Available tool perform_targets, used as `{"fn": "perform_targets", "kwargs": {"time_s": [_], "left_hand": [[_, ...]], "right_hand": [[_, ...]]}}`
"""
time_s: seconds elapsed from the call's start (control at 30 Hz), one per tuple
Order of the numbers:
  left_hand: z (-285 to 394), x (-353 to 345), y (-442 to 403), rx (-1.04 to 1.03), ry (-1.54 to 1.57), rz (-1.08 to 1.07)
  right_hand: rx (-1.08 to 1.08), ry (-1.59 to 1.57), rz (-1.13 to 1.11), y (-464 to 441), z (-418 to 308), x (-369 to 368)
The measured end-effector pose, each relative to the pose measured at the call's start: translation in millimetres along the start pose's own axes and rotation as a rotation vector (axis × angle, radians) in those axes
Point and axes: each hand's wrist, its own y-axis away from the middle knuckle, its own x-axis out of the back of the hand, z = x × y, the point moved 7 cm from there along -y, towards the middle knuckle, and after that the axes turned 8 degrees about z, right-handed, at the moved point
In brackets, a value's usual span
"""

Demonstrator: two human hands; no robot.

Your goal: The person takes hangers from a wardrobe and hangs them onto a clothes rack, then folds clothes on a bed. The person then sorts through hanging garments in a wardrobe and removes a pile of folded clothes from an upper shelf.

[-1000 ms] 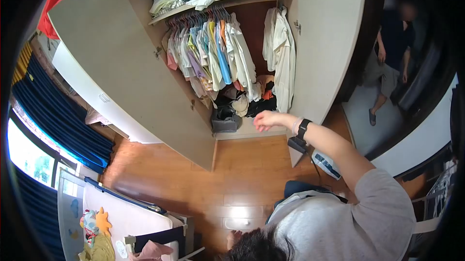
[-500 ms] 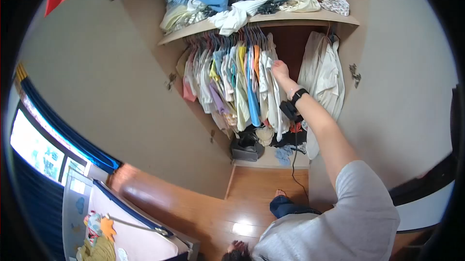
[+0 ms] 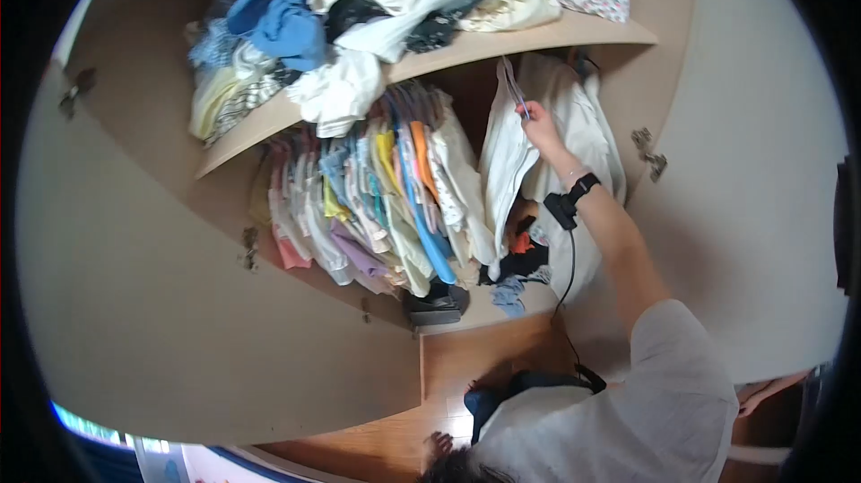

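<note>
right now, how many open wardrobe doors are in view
2: the left door at the picture's left and the right door at its right; others may be out of frame

Floor (image 3: 446, 350): glossy brown wood | wardrobe doors (image 3: 170, 304): pale, standing open | shelf (image 3: 529, 42): pale wood | window (image 3: 85, 426): bright, lower left
</note>
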Motion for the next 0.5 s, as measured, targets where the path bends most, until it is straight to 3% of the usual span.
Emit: {"fn": "perform_targets", "kwargs": {"time_s": [0.07, 0.1, 0.13, 0.17, 0.2, 0.27, 0.33, 0.43, 0.5], "left_hand": [[32, -12, -7, -0.020, -0.076, -0.047], [41, -31, -49, 0.118, 0.266, -0.698], [50, -32, -62, 0.402, 0.415, -1.325], [70, -32, -78, 0.054, 0.202, -0.769], [92, -17, -73, -0.107, -0.184, -0.171], [136, -47, -17, -0.186, -0.263, -0.123], [159, -56, -14, -0.243, -0.316, -0.139], [175, -67, -31, -0.274, -0.375, -0.254], [171, -69, -30, -0.230, -0.339, -0.210]], "right_hand": [[-0.078, 0.160, -0.065, -6, -10, 42], [-0.063, 0.133, -0.056, -10, -14, 57], [-0.046, 0.106, -0.051, -10, -19, 70], [-0.084, 0.135, -0.032, -5, -25, 82], [-0.120, 0.160, -0.016, -1, -36, 89], [-0.210, 0.187, 0.012, 8, -53, 100], [-0.321, 0.192, 0.035, 20, -57, 105], [0.058, 0.231, 0.171, 20, -68, 108], [0.184, 0.295, 0.208, 35, -89, 82]]}}
